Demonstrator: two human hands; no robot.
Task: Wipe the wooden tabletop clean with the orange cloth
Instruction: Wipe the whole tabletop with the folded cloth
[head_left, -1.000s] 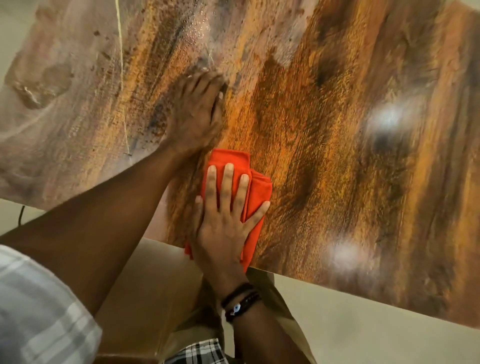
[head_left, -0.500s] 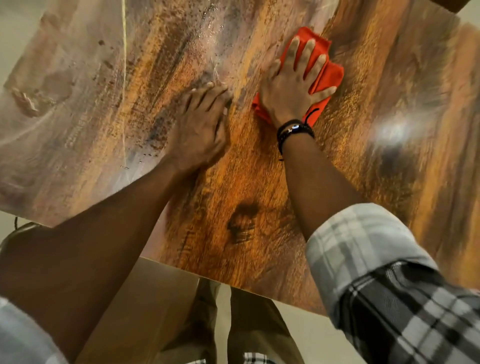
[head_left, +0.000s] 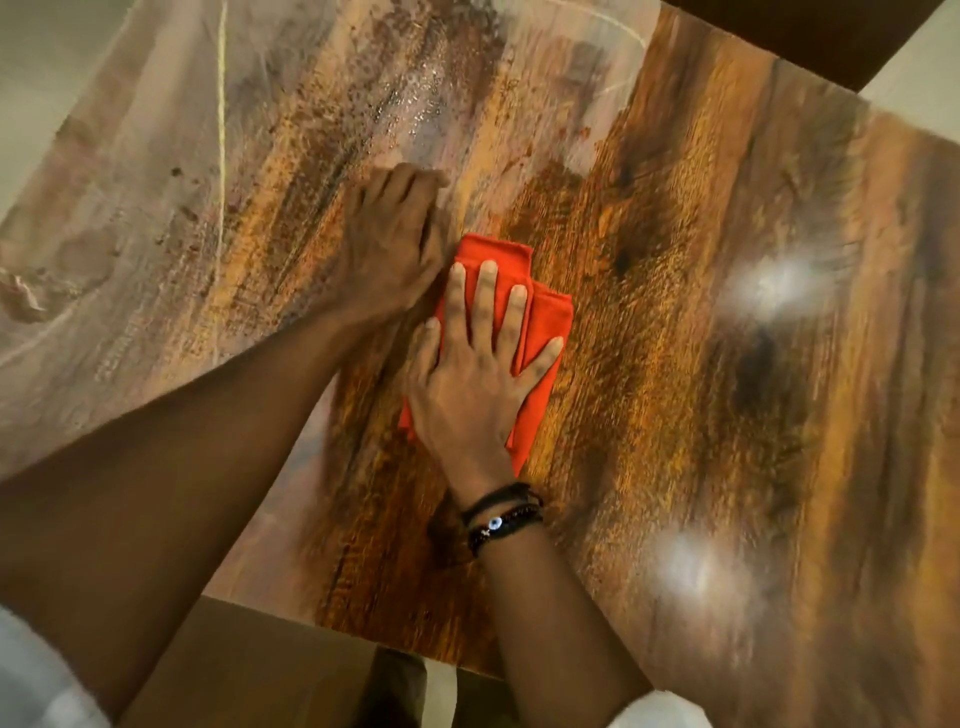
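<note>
The folded orange cloth (head_left: 545, 332) lies flat on the wooden tabletop (head_left: 701, 415), near its middle. My right hand (head_left: 472, 374) presses down on the cloth with straight, spread fingers; dark bracelets circle that wrist. My left hand (head_left: 389, 249) rests on the bare wood just left of and beyond the cloth, fingers bent at the knuckles, holding nothing. The left part of the tabletop looks pale, smeared and speckled with dark crumbs; the right part shows glossy brown grain with light reflections.
A dark piece of furniture (head_left: 805, 36) stands past the table's far right corner. Pale floor (head_left: 924, 73) shows at the far right and far left. The table's near edge (head_left: 363, 629) runs below my arms, with my legs beneath it.
My right hand has drawn the cloth back from the far part of the table toward me, ending beside my left hand. The left hand has stayed in place.
</note>
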